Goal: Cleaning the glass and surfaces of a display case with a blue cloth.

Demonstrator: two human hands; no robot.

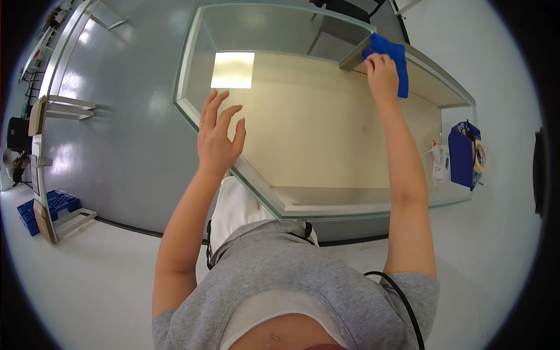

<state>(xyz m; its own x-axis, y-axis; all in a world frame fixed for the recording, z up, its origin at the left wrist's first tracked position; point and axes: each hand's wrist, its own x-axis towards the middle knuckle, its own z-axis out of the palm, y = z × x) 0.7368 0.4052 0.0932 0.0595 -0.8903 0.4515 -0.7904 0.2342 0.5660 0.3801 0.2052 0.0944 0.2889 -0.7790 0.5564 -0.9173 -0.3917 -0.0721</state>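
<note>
In front of me stands a glass display case (286, 210) with pale framing and a cream floor panel (315, 127). My right hand (381, 76) grips a blue cloth (402, 72) at the far right corner, where the glass meets a back panel with a wooden edge (355, 54). Part of the cloth hangs down past my fingers. My left hand (220, 131) hovers above the near left side of the case, its fingers spread and holding nothing. Whether it touches the glass I cannot tell.
At the right end are a blue bin (461, 153), a tape roll (480, 156) and a white power strip (441, 162). A bright light panel (232, 70) shows at the case's far left. Beyond the far glass stands a black chair (345, 8). A blue plastic crate (61, 203) lies far left.
</note>
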